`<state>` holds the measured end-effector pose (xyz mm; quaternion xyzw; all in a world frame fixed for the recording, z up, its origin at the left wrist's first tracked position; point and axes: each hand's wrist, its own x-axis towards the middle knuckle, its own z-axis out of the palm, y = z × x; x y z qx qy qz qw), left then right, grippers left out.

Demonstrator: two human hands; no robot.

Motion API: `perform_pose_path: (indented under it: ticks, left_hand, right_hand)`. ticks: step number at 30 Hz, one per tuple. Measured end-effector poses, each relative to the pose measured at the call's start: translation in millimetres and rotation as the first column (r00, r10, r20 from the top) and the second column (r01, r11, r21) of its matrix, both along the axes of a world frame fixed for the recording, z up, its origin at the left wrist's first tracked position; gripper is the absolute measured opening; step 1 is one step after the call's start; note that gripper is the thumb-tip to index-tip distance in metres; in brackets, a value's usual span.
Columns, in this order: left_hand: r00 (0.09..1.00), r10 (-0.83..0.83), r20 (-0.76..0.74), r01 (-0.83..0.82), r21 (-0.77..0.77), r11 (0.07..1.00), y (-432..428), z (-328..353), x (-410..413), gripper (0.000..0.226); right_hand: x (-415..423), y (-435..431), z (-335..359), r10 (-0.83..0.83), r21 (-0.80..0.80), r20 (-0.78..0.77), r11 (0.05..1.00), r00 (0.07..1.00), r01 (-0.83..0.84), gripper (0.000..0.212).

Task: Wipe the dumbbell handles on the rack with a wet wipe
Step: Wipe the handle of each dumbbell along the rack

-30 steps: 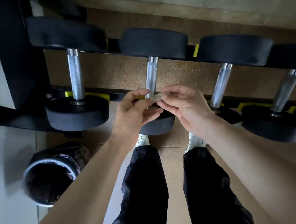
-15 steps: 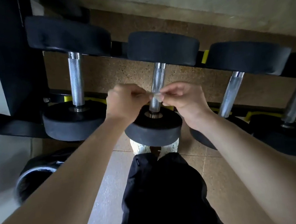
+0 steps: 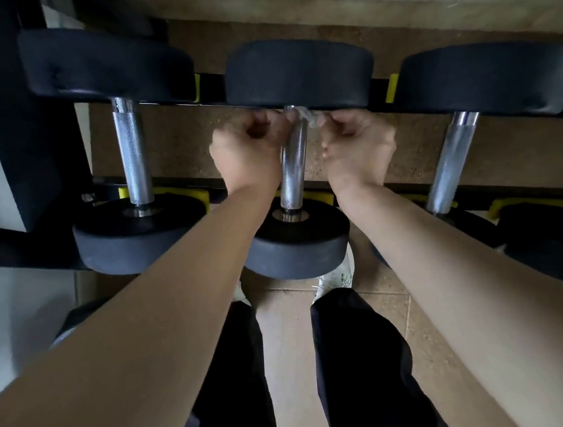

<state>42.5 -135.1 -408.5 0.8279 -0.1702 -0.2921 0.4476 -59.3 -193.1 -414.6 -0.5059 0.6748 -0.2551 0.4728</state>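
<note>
step: you wipe the middle dumbbell handle [image 3: 294,167] | wet wipe [image 3: 308,116] is draped over its far end, under the far head [image 3: 299,74] | grip: left hand [image 3: 250,154] and right hand [image 3: 357,144] each pinch a wipe end | next: pull it taut, drag toward the near head [image 3: 296,243]

The dumbbell heads [image 3: 297,74] were matte black, their handles [image 3: 295,170] silver with fine cross-hatched knurling. The rack [image 3: 18,135] was black with yellow pads [image 3: 391,87]. The trousers [image 3: 356,361] were black.
</note>
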Motion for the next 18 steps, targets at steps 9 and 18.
perform_pose_path:
  ticks: [9,18]
  left_hand:
    - [0.925,0.023,-0.379,-0.074,-0.120,0.990,-2.7,-11.8,13.1,0.019]
    - [0.836,0.245,-0.491,-0.230,0.091,0.969,-10.4,-11.8,13.4,0.014]
  right_hand:
    - [24.6,3.3,-1.1,-0.284,0.179,0.151,0.950,0.947,0.256,0.016]
    - [15.2,0.0,11.1,-0.049,0.106,0.149,0.994,0.988,0.034,0.004]
